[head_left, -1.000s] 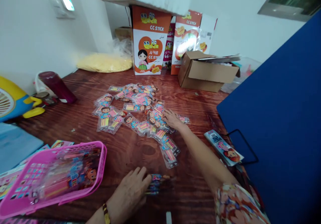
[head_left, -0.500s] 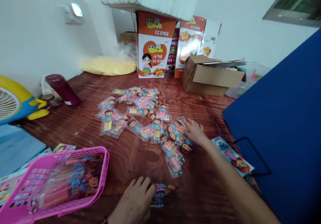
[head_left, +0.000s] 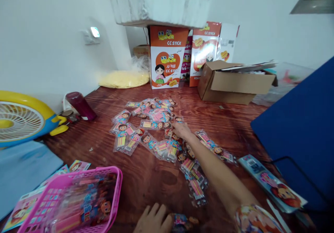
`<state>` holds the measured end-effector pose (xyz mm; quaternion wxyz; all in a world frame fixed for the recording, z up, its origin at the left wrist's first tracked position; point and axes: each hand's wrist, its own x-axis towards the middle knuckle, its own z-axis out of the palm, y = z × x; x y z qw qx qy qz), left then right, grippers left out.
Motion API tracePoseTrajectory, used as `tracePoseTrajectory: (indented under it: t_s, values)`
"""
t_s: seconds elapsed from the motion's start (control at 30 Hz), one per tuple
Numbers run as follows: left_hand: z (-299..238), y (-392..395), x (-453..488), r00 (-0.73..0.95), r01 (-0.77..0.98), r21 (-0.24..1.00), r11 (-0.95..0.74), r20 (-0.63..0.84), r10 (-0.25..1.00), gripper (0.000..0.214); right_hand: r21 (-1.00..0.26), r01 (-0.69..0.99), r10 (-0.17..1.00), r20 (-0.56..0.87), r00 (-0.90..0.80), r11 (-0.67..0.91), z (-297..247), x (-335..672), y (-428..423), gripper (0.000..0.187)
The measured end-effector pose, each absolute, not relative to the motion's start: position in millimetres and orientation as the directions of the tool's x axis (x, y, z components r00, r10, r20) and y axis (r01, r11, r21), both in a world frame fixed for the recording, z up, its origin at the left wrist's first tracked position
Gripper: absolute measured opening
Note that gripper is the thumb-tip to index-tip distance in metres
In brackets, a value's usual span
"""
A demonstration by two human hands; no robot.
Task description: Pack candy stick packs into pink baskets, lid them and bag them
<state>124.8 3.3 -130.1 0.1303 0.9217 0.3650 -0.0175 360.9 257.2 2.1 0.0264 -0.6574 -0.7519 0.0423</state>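
Note:
Small clear packets of pink and yellow sticks with cartoon-head tops [head_left: 156, 114] lie in a loose pile across the table. My right hand [head_left: 182, 131] reaches into the near right part of this pile, fingers stretched and touching packets; its fingertips are partly hidden. Beside that forearm lie a few separate packets [head_left: 216, 148], with more packets [head_left: 194, 182] on its near side. At the bottom edge, my left hand [head_left: 154, 220] is closed round a small bunch of packets [head_left: 182, 220], which juts out to the right. The frame cuts off this hand's lower part.
A pink basket [head_left: 118, 191] with larger filled packets stands at left, near a fan [head_left: 49, 116] and a dark red bottle [head_left: 80, 106]. Printed boxes [head_left: 167, 57] and an open carton [head_left: 232, 86] line the back. Printed bags [head_left: 273, 184] lie at right by a blue panel [head_left: 300, 121].
My right hand has moved left and inward over the pile. Several packets now lie apart to its right. My left hand stays low with its bunch, and the view has shifted.

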Motion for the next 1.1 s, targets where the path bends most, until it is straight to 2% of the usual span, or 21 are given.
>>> tracePoseTrajectory:
  t_s: [0.1,0.17,0.27,0.33,0.37,0.4,0.5,0.57,0.63,0.73,0.8,0.93,1.0,1.1]
  values:
    - [-106.5,4.1,127.6,0.725,0.688,0.277,-0.671,-0.233,0.648,0.034,-0.129,0.962,0.971,0.051,-0.235,0.239,21.1,368.7,235.4,0.022]
    - [-86.1,2.8,128.1,0.722,0.692,0.323,-0.646,-0.292,0.627,0.042,-0.125,0.908,0.916,0.073,-0.394,0.401,27.6,363.2,209.4,0.023]
    - [-60.2,-1.0,126.9,0.723,0.687,0.383,-0.617,-0.277,0.633,0.050,-0.056,0.683,0.685,0.015,-0.728,0.728,19.7,348.1,155.5,0.025]
    - [-49.8,-3.6,126.0,0.721,0.684,0.396,-0.612,-0.238,0.651,0.044,-0.066,0.530,0.527,-0.061,-0.848,0.845,7.9,342.5,118.9,0.023]
    - [-46.7,-4.9,125.8,0.725,0.677,0.398,-0.619,-0.216,0.654,0.041,-0.108,0.501,0.495,-0.084,-0.865,0.858,2.6,342.1,103.6,0.022]
    - [-44.5,-6.1,125.6,0.729,0.670,0.395,-0.628,-0.191,0.657,0.038,-0.165,0.514,0.508,-0.081,-0.857,0.841,-1.5,342.8,91.6,0.023]
    - [-40.9,-10.7,125.6,0.744,0.650,0.377,-0.660,-0.137,0.654,0.036,-0.351,0.687,0.733,-0.001,-0.680,0.637,-5.7,341.9,76.0,0.024]
    - [-39.1,-14.8,125.5,0.741,0.655,0.362,-0.663,-0.134,0.658,0.035,-0.405,0.769,0.838,-0.013,-0.545,0.494,-5.9,329.8,77.3,0.022]
    - [-37.8,-19.4,125.1,0.738,0.660,0.345,-0.667,-0.136,0.661,0.031,-0.333,0.811,0.839,-0.092,-0.536,0.481,-8.2,306.6,79.5,0.024]
    - [-36.8,-25.6,124.6,0.734,0.669,0.328,-0.667,-0.149,0.663,0.026,-0.102,0.797,0.777,-0.178,-0.604,0.596,-16.3,265.2,75.0,0.041]
    - [-36.9,-28.1,124.5,0.725,0.678,0.333,-0.655,-0.159,0.670,0.026,-0.013,0.780,0.758,-0.225,-0.612,0.625,-20.4,246.1,68.8,0.042]
    - [-38.2,-28.5,124.2,0.708,0.694,0.349,-0.629,-0.177,0.683,0.028,-0.019,0.784,0.737,-0.327,-0.591,0.621,-12.3,245.9,68.8,0.028]
    - [-39.6,-27.6,123.4,0.714,0.688,0.358,-0.631,-0.178,0.677,0.031,-0.037,0.821,0.755,-0.372,-0.540,0.570,0.5,261.7,81.7,0.025]
    - [-42.5,-26.4,122.2,0.722,0.676,0.376,-0.634,-0.167,0.671,0.036,0.026,0.832,0.783,-0.354,-0.511,0.555,20.3,291.9,114.4,0.023]
